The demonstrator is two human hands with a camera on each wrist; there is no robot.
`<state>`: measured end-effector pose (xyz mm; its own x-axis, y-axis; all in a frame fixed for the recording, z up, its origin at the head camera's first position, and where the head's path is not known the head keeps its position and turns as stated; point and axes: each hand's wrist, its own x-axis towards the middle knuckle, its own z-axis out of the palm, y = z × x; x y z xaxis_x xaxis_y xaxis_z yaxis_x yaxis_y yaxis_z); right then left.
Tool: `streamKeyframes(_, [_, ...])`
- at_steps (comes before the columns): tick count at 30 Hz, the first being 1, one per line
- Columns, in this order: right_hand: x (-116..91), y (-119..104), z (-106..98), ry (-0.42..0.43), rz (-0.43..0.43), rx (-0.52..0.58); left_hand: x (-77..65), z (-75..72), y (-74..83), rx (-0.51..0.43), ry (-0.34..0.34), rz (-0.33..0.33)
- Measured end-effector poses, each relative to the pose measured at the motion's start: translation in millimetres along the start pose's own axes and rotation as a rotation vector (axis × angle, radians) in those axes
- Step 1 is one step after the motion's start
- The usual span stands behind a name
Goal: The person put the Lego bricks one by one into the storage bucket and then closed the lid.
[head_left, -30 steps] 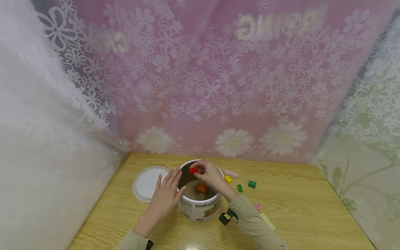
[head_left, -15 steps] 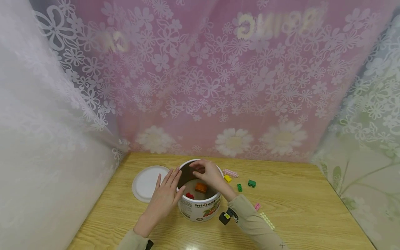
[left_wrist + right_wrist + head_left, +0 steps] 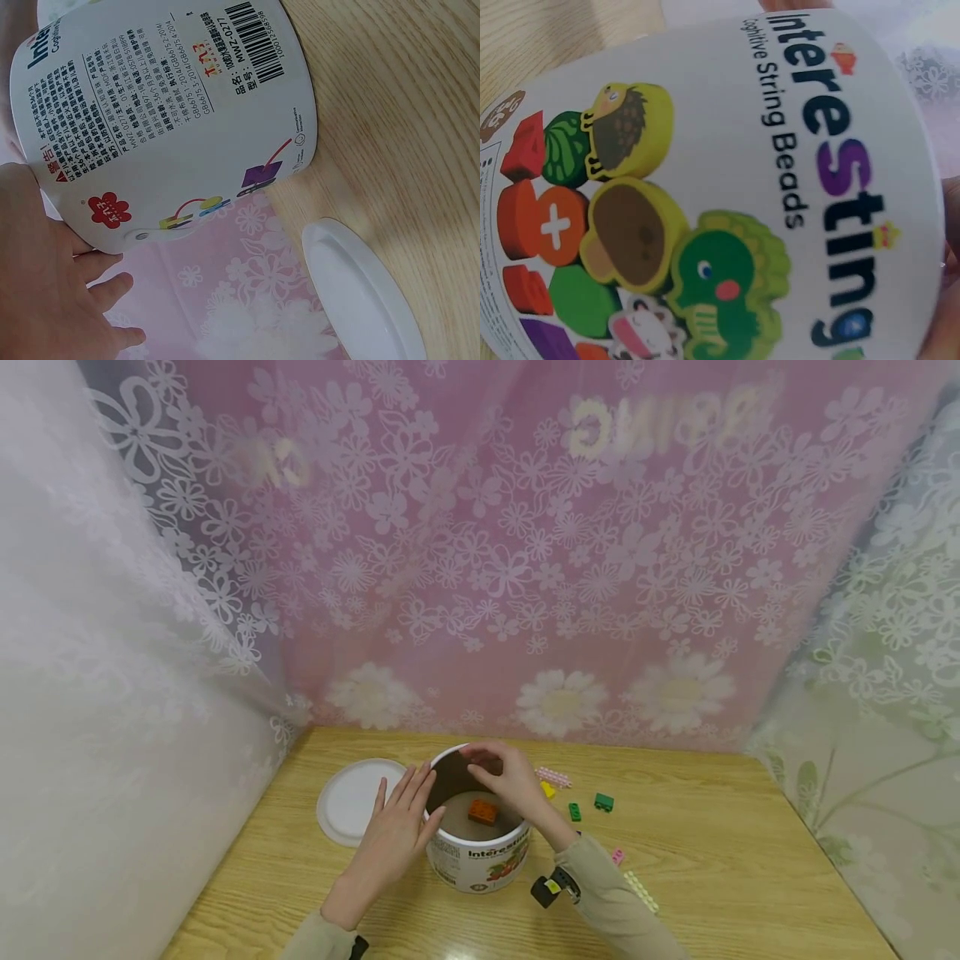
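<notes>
1. Since the earliest frame, the red brick has left the right hand (image 3: 513, 779); half a second ago it lay in the tub (image 3: 442, 862), toward the left front, and now it is out of sight (perhaps behind the near wall, but that cannot be told).
2. Inside the tub, an orange brick (image 3: 482, 812) sits near the middle of the floor, just where it was.
3. Over the tub's right rim, the right hand reaches into the mouth, thumb and fingers apart, with no brick visible in its grasp. Lifting well clear of the rim on the way out should avoid a knock.
4. At the tub's left rim, the left hand (image 3: 397, 822) lies with fingers straight, gripping nothing. As a brace, light pressure is probably enough; a hard push could slide the tub.
5. Just right of the tub are a yellow brick (image 3: 548, 790) and a pink strip (image 3: 553, 777); farther right, a small green brick (image 3: 574, 812) and a dark green brick (image 3: 603, 802). Right and forward of the tub, beside the sleeve (image 3: 600, 885), lie a pink brick (image 3: 618, 857) and a pale yellow strip (image 3: 641, 892). Strips likely handle best pinched mid-length.
6. Left of the tub, the white lid (image 3: 352, 797) lies flat, best left there.
</notes>
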<state>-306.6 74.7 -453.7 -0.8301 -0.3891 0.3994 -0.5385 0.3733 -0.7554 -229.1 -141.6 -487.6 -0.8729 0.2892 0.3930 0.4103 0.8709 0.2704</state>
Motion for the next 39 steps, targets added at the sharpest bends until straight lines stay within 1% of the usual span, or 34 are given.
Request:
streamKeyframes(2, [-3,0,-4,0.012,-0.012,0.02,-0.2,0.8,-0.1,-0.001,-0.001,-0.001])
streamKeyframes(9, [-16,2,-24,0.062,0.002,0.077,-1.1,2.8,-0.9,0.014,-0.007,-0.002])
streamKeyframes(12, [-21,6,-33,0.082,0.007,0.106,-1.1,2.5,-0.7,0.002,-0.007,-0.003])
streamKeyframes(17, [-33,15,-52,0.11,0.028,0.151,-0.3,2.6,-0.3,0.014,0.013,0.009])
streamKeyframes(22, [-50,25,-73,0.137,0.078,0.138,-0.1,1.6,0.4,0.012,0.023,0.016])
streamKeyframes(28, [-71,47,-93,0.197,0.096,0.127,-0.7,1.3,0.7,0.009,0.016,0.012])
streamKeyframes(34, [-88,61,-103,0.241,0.172,0.102,-0.2,2.1,0.0,0.014,0.002,0.007])
streamKeyframes(39, [-101,70,-107,0.253,0.196,0.101,-0.6,1.6,-0.5,0.004,-0.004,0.007])
